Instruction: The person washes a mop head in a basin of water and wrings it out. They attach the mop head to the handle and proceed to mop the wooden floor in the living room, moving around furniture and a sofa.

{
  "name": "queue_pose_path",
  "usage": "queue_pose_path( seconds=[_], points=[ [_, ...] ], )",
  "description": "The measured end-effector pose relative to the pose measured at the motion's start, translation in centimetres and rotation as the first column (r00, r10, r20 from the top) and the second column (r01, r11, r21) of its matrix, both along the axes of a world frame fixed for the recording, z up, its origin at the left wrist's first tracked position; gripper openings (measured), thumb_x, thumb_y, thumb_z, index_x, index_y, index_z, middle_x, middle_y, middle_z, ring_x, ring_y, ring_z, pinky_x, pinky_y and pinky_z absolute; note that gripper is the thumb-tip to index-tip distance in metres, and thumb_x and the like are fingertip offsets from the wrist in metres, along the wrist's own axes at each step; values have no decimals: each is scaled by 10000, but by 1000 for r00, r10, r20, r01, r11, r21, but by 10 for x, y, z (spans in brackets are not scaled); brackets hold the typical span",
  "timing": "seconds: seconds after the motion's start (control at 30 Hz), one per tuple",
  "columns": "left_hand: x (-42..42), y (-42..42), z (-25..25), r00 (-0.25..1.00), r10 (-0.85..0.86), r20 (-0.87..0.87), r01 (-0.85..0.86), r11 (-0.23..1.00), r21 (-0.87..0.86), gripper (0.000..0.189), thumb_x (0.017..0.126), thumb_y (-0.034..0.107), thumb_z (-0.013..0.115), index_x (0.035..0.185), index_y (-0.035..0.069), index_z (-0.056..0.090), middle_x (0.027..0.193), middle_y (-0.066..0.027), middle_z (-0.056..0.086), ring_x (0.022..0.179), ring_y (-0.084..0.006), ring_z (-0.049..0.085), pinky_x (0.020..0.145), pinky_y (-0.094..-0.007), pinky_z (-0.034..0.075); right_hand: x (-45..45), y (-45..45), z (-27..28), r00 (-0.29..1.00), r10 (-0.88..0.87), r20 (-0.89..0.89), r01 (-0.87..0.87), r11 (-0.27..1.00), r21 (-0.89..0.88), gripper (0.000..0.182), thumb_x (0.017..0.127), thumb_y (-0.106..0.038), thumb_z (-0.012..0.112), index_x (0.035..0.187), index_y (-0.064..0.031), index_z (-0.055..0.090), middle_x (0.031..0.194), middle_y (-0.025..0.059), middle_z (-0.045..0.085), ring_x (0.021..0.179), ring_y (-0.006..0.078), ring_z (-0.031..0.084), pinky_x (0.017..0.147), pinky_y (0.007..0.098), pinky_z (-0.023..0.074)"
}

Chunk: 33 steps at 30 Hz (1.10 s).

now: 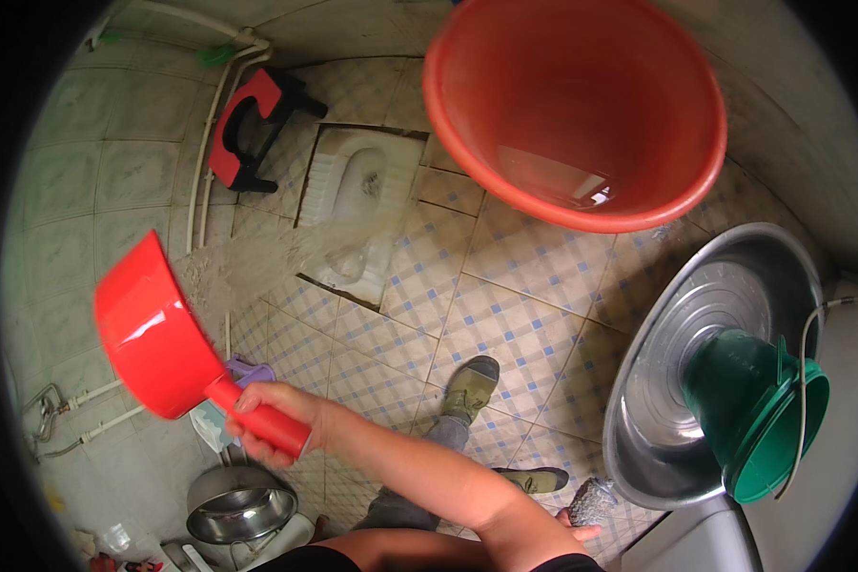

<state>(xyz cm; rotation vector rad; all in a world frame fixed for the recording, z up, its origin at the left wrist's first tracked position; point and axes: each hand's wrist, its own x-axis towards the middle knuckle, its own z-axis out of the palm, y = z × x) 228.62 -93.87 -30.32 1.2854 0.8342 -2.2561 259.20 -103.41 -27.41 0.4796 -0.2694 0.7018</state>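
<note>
My right hand (275, 422) grips the handle of a red plastic dipper (146, 336), held out to the left and tipped on its side. A sheet of water (257, 261) runs from the dipper's mouth toward a white ceramic squat toilet (368, 186) set in the floor. My left arm passes under the right one. Partly hidden behind the right arm, my left hand (583, 530) has its fingers on a grey, mesh-like scouring pad (592, 503).
A large orange tub (572, 93) with water stands at the upper right. A metal basin (643, 400) holds a green bucket (729, 393). A red and black stool (250, 132) is near the left wall's pipes (207, 150). Metal bowls (239, 504) lie lower left.
</note>
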Motion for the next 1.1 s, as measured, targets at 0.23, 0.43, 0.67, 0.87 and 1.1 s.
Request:
queue_pose_path(
  seconds=[0.23,0.43,0.67,0.87,1.1],
  points=[
    [-16,-9,-6,990,-91,105,90,996,18,169,758,185,590,810,51,503,567,-24,481,402,-109,418,389,-275,381,-52,-15,28,968,-217,124,177,946,273,401,718,-343,408,797,49,440,503,233,502,278,274,443,240,329,361],
    [-48,-16,-7,962,-233,141,233,972,23,171,752,182,599,801,48,504,561,-26,481,400,-112,418,389,-276,384,-135,-50,11,949,-315,-14,312,944,-109,326,713,-293,442,782,25,446,486,186,489,305,241,459,272,324,385],
    [-84,-15,-3,914,-385,129,383,923,40,175,745,180,610,791,46,506,555,-28,481,397,-115,418,388,-277,387,-283,-76,-12,710,-669,-220,-232,73,-970,319,735,-145,509,996,18,426,661,131,529,454,177,532,410,299,453],
    [-96,12,-17,907,-416,67,418,908,-22,214,712,145,649,813,32,497,556,-29,495,394,-112,436,367,-266,381,-423,-73,3,422,-876,-235,-680,-134,-721,326,678,-175,543,937,17,498,809,252,549,792,379,574,688,410,455],
    [-95,-7,-21,863,-501,67,503,864,-27,289,696,39,628,883,57,410,583,-30,478,430,-122,471,374,-274,433,-519,28,45,142,-950,-278,-877,9,-480,298,698,-97,588,953,14,480,662,113,568,569,191,568,511,304,449]
  ],
)
